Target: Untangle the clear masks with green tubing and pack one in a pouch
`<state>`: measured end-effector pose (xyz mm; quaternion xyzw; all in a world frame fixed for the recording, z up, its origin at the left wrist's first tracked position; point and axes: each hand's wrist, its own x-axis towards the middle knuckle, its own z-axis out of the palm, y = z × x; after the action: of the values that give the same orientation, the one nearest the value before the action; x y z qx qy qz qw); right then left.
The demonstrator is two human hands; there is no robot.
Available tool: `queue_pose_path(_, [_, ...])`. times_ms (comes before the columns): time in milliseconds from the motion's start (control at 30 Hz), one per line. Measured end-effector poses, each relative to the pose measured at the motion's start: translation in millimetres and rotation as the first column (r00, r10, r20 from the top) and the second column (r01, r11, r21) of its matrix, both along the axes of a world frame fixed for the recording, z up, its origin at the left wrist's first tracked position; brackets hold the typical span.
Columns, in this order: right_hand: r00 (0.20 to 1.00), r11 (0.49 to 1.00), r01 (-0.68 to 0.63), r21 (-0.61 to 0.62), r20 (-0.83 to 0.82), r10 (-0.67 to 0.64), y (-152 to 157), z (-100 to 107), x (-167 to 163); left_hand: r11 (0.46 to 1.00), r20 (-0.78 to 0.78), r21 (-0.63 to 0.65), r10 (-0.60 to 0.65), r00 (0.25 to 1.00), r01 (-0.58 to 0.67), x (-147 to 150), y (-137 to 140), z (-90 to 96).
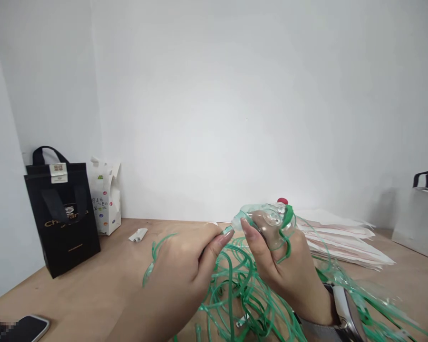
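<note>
Where the two hands come close: the left hand (185, 263) faces the right hand (288, 270), with only a small space between their thumbs.
Left hand: pinching a pale green tube end (228, 230) between thumb and forefinger, the other fingers curled under and hidden.
Right hand: grasping a clear mask (271, 216), fingers behind the shell and partly visible through it, thumb laid along the narrow neck.
Mask: held above the right hand's palm, its neck turned toward the left hand and just beside the tube end; whether the two touch, I cannot tell.
Mask fittings: a red round piece (282, 201) on top, and a green strap (287, 223) hanging over the back of the right hand.
Green tubing (230, 289): loops heaped below and between both hands, with a few coils beyond the left hand.
Right wrist: a watch (347, 308) on a dark band; clear packaging (365, 285) lies to its right.
Beyond the right hand: stacked paper packets (342, 240) near the wall (235, 95), then a white bag (417, 223) with a black handle farther right.
Left of the left hand: a crumpled white scrap (138, 234), a dotted white bag (107, 209) and a black bag (66, 242), all on the wooden table (103, 285).
Near corner, left of the left forearm: a phone (32, 327).
</note>
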<state>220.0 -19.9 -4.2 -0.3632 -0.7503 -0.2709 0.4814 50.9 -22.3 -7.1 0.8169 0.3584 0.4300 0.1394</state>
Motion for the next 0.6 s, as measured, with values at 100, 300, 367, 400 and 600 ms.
queue_pose_path(100, [1.000,0.999,-0.010,0.053,0.006,0.010,1.4,-0.9,1.7,0.999,0.046,-0.036,-0.020,0.999,0.021,4.6,1.1,-3.1])
queue_pose_path(300, [1.000,0.993,0.011,0.119,-0.020,-0.009,10.0,-9.8,4.9,0.997,0.163,-0.067,-0.013,0.987,0.025,16.4,5.7,-10.5])
queue_pose_path(367, [0.999,0.991,0.013,0.135,-0.047,-0.007,11.2,-12.7,3.3,0.998,0.228,-0.062,-0.006,0.974,0.021,19.0,5.0,-11.1])
queue_pose_path(400, [0.998,0.990,0.021,0.139,-0.067,-0.011,11.4,-13.8,1.9,0.998,0.257,-0.063,0.004,0.966,0.013,19.8,4.4,-11.1])
queue_pose_path(600, [0.999,0.990,0.031,0.140,-0.041,-0.026,10.1,-12.5,-4.4,0.991,0.226,-0.120,0.080,0.971,-0.054,17.1,5.0,-8.7])
